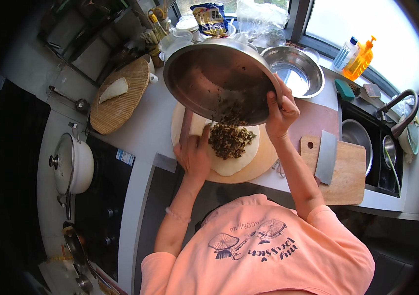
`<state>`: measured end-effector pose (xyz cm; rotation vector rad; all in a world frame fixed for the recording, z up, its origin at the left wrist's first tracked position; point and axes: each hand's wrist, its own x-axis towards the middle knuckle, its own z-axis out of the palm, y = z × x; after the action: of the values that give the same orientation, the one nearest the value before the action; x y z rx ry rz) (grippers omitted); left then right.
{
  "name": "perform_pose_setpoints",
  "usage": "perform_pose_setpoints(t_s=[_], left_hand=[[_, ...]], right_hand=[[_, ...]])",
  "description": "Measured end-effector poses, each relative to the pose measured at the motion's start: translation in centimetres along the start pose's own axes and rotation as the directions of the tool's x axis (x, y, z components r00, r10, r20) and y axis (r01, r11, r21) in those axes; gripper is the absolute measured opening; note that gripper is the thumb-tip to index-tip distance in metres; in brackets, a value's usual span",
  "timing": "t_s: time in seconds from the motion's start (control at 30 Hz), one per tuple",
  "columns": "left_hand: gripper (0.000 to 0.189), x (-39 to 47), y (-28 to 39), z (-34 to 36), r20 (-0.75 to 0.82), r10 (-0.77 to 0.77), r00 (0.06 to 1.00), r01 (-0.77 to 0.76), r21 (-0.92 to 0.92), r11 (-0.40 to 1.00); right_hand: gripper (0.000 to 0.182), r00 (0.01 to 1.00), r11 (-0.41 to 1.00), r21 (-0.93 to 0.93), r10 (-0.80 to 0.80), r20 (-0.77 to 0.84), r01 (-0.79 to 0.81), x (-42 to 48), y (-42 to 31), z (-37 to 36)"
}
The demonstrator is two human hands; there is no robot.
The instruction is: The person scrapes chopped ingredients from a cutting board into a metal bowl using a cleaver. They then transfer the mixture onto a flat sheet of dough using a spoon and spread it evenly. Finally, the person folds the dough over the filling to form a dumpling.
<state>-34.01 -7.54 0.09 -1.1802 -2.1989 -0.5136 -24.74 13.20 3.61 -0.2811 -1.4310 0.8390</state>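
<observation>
My right hand [284,110] grips the rim of a large stainless steel bowl [202,79], thumb inside the rim. The bowl is tipped steeply, its lower edge over a rolled-out sheet of dough [228,167]. Dark chopped filling [230,141] lies heaped on the dough, and more bits cling inside the bowl by its lower rim. At the left side of the heap is my left hand [193,155], index finger stretched towards the filling and dough edge; no object shows in it. Beneath the dough is a round wooden board [268,155]. A dark rolling pin [186,125] lies on its left side.
Right of the board, a cleaver [326,156] rests on a wooden cutting board [353,173] beside the sink [377,184]. Behind stands another steel bowl [314,70]. A woven round tray [121,103] with a folded dough piece [113,90] and a lidded white pot [82,166] are left.
</observation>
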Motion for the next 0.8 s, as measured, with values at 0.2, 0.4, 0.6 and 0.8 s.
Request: perform_pose_setpoints(t_s=[0.2, 0.4, 0.6, 0.8], left_hand=[[0.049, -2.6, 0.7, -1.7, -0.031, 0.028, 0.999, -0.028, -0.007, 1.0], [0.053, 2.5, 1.6, 0.5, -0.06, 0.037, 0.997, -0.042, -0.074, 0.996], [0.054, 1.2, 1.3, -1.5, 0.009, 0.046, 0.999, -0.044, -0.123, 0.991], [0.05, 2.0, 1.1, -0.3, -0.028, 0.052, 0.998, -0.054, -0.069, 0.996]], right_hand=[[0.011, 0.999, 0.997, 0.065, 0.032, -0.038, -0.029, 0.1, 0.8, -0.4], [0.019, 0.998, 0.998, 0.052, 0.049, -0.028, -0.048, 0.3, -0.1, 0.2], [0.016, 0.99, 0.989, 0.059, 0.136, -0.042, -0.133, 0.1, 0.4, -0.8], [0.017, 0.993, 0.989, 0.103, 0.108, -0.052, -0.102, 0.3, -0.1, -0.1]])
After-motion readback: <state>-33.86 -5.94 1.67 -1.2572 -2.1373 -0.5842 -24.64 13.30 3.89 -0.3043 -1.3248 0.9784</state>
